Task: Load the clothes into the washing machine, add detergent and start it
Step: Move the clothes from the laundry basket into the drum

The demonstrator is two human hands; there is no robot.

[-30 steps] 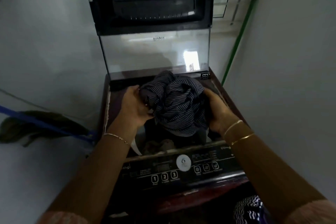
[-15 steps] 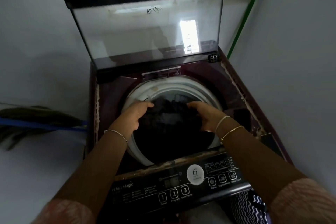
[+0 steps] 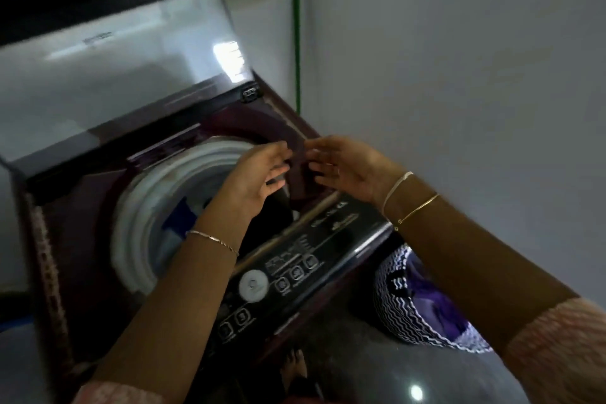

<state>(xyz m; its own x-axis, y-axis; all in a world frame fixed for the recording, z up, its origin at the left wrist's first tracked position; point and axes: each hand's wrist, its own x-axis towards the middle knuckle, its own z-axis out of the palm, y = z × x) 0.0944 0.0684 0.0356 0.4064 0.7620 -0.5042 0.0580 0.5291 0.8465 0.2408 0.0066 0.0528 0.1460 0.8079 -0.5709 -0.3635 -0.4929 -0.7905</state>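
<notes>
Head view: dark clothes (image 3: 266,218) sit down in the washer (image 3: 82,239), right under my left hand (image 3: 255,180). Both hands are loose and empty, right hand (image 3: 351,167) just beside the left, fingertips nearly meeting. Panel (image 3: 295,275) runs below them, basket (image 3: 403,315) under my right forearm.

Most of the drum (image 3: 141,207) is lost to me: the left hand (image 3: 254,180) and its forearm cover the near right side, and the contents read only as a dark patch. The lid (image 3: 114,82) runs off the top and left edges, its lettering smeared. The control panel (image 3: 295,272) labels are too blurred to read. The right forearm (image 3: 475,272) hides the right side of the patterned basket (image 3: 403,308).
</notes>
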